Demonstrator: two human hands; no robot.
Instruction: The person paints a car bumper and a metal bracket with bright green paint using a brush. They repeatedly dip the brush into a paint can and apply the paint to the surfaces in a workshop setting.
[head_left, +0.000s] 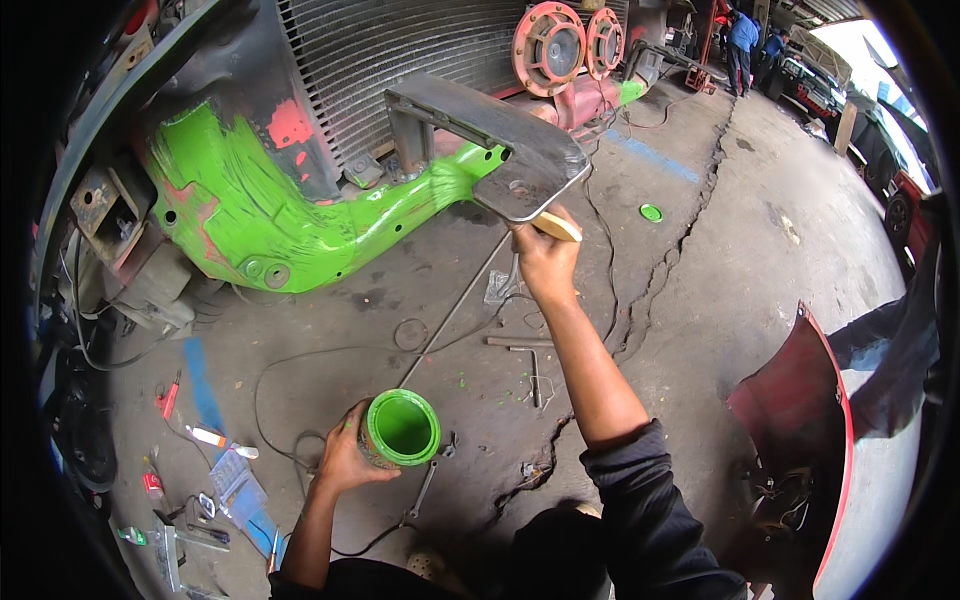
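My left hand [345,452] is wrapped round an open can of green paint [372,440], its mouth tilted up toward me and its rim smeared green. My right hand [545,262] grips a paintbrush by its pale wooden handle [558,228]. The bristles are hidden behind the flat dark metal bracket [535,165]. That bracket juts toward me from the vehicle's front crossmember [330,235], which is coated in streaky bright green. Red patches and dark metal show through beside the green.
Behind the crossmember stands a finned radiator [400,40], with two round red horns [549,50] at its right. A green lid [651,213], cables, a wrench [425,488] and several small tools lie on the cracked floor. A red curved panel [800,430] is at right; people [742,45] stand far off.
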